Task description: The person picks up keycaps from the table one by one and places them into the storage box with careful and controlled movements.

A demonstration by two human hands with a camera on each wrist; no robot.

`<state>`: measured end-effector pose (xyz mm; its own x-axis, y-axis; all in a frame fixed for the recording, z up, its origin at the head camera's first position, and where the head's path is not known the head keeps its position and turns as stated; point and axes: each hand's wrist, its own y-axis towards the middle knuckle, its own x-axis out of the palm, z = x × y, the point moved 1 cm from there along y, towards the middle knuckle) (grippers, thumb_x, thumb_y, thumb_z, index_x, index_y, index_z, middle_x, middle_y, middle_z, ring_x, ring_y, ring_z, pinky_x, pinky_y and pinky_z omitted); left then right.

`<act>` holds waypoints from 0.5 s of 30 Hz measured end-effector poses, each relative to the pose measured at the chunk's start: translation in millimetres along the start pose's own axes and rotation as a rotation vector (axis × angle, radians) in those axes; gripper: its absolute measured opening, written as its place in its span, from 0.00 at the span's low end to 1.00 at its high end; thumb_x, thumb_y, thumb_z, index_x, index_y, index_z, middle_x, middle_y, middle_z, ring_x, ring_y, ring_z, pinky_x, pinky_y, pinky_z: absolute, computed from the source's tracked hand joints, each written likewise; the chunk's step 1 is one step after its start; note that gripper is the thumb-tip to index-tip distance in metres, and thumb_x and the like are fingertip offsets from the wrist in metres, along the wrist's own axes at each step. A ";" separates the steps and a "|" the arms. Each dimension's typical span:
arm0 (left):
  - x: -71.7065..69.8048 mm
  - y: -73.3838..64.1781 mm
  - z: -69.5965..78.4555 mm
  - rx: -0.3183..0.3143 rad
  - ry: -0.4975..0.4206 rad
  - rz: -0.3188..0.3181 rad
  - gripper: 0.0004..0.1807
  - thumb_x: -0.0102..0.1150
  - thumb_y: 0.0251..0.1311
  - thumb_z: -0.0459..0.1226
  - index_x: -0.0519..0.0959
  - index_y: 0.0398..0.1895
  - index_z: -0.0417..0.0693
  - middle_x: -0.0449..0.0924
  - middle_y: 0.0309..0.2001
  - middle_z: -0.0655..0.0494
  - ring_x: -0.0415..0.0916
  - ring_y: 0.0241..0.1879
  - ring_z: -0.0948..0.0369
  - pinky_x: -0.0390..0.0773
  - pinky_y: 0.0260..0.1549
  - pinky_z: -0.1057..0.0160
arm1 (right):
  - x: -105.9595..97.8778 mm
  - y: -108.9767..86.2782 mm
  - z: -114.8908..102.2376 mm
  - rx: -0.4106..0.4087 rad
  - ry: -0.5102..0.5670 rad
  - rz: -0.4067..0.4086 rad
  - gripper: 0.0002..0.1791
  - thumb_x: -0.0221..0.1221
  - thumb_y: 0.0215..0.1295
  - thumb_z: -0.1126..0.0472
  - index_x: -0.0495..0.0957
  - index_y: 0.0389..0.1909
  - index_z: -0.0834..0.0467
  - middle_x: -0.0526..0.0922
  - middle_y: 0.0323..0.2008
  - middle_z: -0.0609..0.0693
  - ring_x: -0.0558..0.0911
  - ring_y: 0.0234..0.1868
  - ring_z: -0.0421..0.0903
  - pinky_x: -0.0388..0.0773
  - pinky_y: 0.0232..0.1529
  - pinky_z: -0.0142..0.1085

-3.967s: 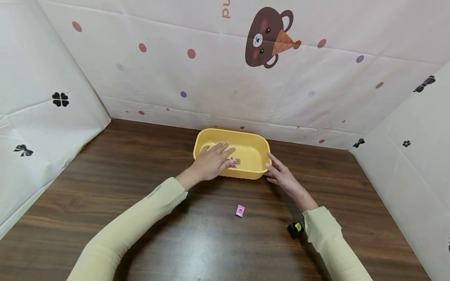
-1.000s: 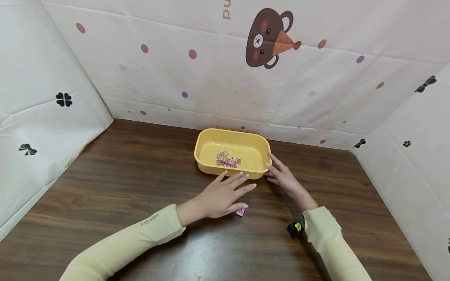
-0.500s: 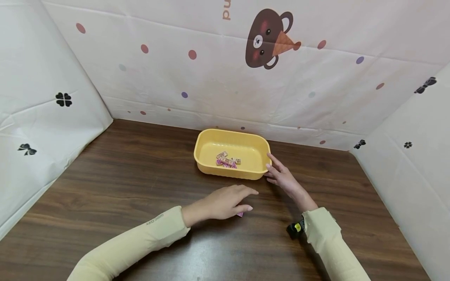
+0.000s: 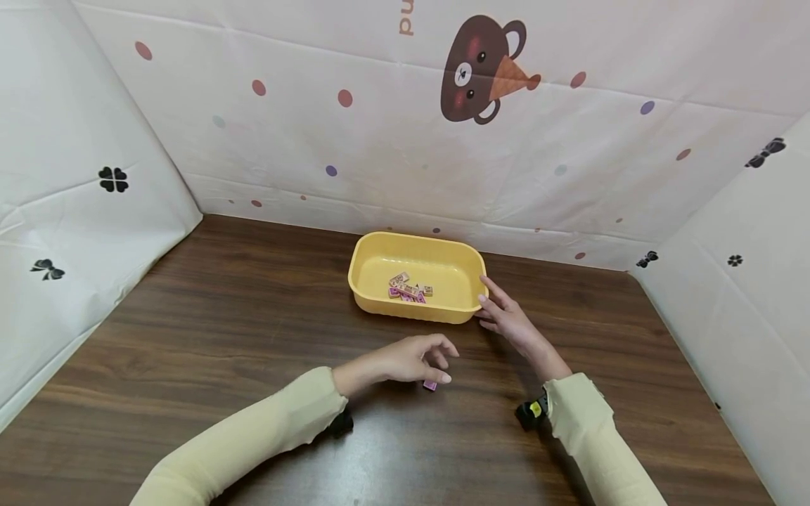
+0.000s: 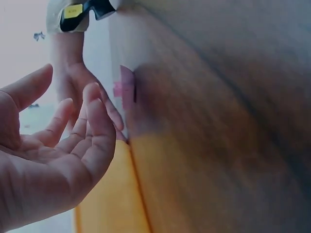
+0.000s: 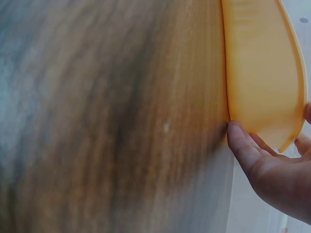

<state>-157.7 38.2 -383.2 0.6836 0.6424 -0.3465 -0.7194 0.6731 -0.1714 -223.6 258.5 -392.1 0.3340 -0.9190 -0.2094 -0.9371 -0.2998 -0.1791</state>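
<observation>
In the head view my left hand (image 4: pixel 414 358) hovers low over the table, its fingers loosely bent. Just below its fingertips lies a small pink rectangular piece (image 4: pixel 430 385), partly hidden by the hand. The left wrist view shows this pink piece (image 5: pixel 127 87) on the wood beyond the fingers, apart from them, with a small knob on one face. With fingers spread and fairly straight, my right hand (image 4: pixel 511 325) touches the right end of a yellow plastic basin (image 4: pixel 380 305). Several small pink and beige pieces (image 4: pixel 406 289) lie in a heap inside it, towards the front wall.
The dark wooden table (image 4: pixel 266 309) runs back to a pale printed cloth (image 4: pixel 392 140), which hangs close behind the basin. Similar cloth walls stand at left and right. A black wrist-worn device (image 4: pixel 531 411) sits at my right cuff.
My left hand was over the basin at first, then came back towards me to the pink piece on the table. Its spread fingers have since bent. My right hand and the basin stay put.
</observation>
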 end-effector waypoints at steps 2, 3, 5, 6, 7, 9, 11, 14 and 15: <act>-1.8 1.4 -3.0 -0.031 -0.026 -0.009 0.20 0.62 0.53 0.33 0.72 0.50 0.44 0.77 0.40 0.47 0.74 0.26 0.62 0.74 0.21 0.66 | 0.4 0.0 -0.4 0.003 -0.005 0.002 0.34 0.44 0.70 0.49 0.41 0.71 0.48 0.57 0.62 0.67 0.71 0.53 0.52 0.63 0.58 0.52; -2.7 1.9 -4.3 -0.048 -0.046 -0.015 0.20 0.62 0.53 0.32 0.72 0.50 0.44 0.77 0.40 0.47 0.74 0.26 0.62 0.73 0.20 0.66 | 0.6 -0.1 -0.7 0.005 -0.005 0.003 0.34 0.44 0.70 0.49 0.41 0.71 0.47 0.57 0.62 0.67 0.70 0.54 0.52 0.63 0.58 0.52; -4.2 3.0 -6.7 -0.080 -0.072 -0.030 0.20 0.62 0.53 0.32 0.72 0.50 0.45 0.76 0.40 0.48 0.74 0.26 0.62 0.72 0.19 0.66 | 1.0 0.0 -1.3 0.011 -0.004 0.007 0.33 0.44 0.70 0.49 0.42 0.71 0.46 0.57 0.62 0.66 0.70 0.54 0.54 0.63 0.58 0.52; -5.0 3.6 -7.7 -0.095 -0.080 -0.039 0.20 0.62 0.53 0.31 0.72 0.50 0.45 0.76 0.40 0.48 0.75 0.26 0.61 0.72 0.19 0.66 | 1.0 0.1 -1.4 0.013 -0.003 0.005 0.33 0.44 0.70 0.49 0.42 0.71 0.46 0.57 0.63 0.66 0.69 0.55 0.54 0.63 0.58 0.52; -5.6 4.2 -8.8 -0.110 -0.090 -0.050 0.20 0.62 0.53 0.31 0.72 0.50 0.45 0.76 0.40 0.49 0.75 0.26 0.61 0.71 0.18 0.66 | 0.9 0.2 -1.4 0.012 -0.004 0.003 0.33 0.44 0.70 0.49 0.41 0.71 0.46 0.57 0.63 0.66 0.69 0.56 0.55 0.63 0.58 0.52; -6.5 5.8 -11.1 -0.136 -0.100 -0.077 0.20 0.62 0.53 0.31 0.72 0.50 0.46 0.75 0.40 0.50 0.76 0.27 0.62 0.71 0.18 0.66 | 0.4 0.7 -1.0 0.017 -0.001 0.003 0.34 0.44 0.70 0.49 0.41 0.71 0.45 0.56 0.63 0.66 0.68 0.56 0.56 0.63 0.58 0.52; -6.8 7.5 -13.5 -0.159 -0.104 -0.103 0.20 0.62 0.53 0.30 0.73 0.50 0.47 0.75 0.39 0.52 0.77 0.26 0.62 0.71 0.18 0.66 | 0.2 0.8 -1.0 0.018 -0.003 -0.001 0.34 0.44 0.70 0.48 0.41 0.71 0.45 0.56 0.64 0.66 0.68 0.56 0.56 0.62 0.58 0.52; -6.3 9.5 -16.2 -0.176 -0.093 -0.130 0.18 0.61 0.52 0.29 0.75 0.48 0.48 0.74 0.37 0.55 0.76 0.24 0.62 0.70 0.17 0.66 | 0.0 0.5 -1.5 0.021 0.001 -0.001 0.34 0.44 0.69 0.48 0.41 0.71 0.46 0.55 0.64 0.66 0.68 0.56 0.56 0.62 0.58 0.52; -5.9 10.0 -16.6 -0.176 -0.085 -0.132 0.18 0.61 0.51 0.28 0.75 0.47 0.48 0.75 0.36 0.56 0.76 0.23 0.62 0.70 0.16 0.67 | -0.1 0.3 -1.6 0.020 0.001 -0.004 0.34 0.44 0.69 0.48 0.40 0.71 0.46 0.55 0.64 0.66 0.68 0.57 0.56 0.62 0.58 0.52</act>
<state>-170.9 35.1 -398.3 0.7758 0.5865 -0.2326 -0.6283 0.6840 -0.3707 -224.1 258.1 -390.7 0.3375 -0.9182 -0.2076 -0.9336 -0.2982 -0.1986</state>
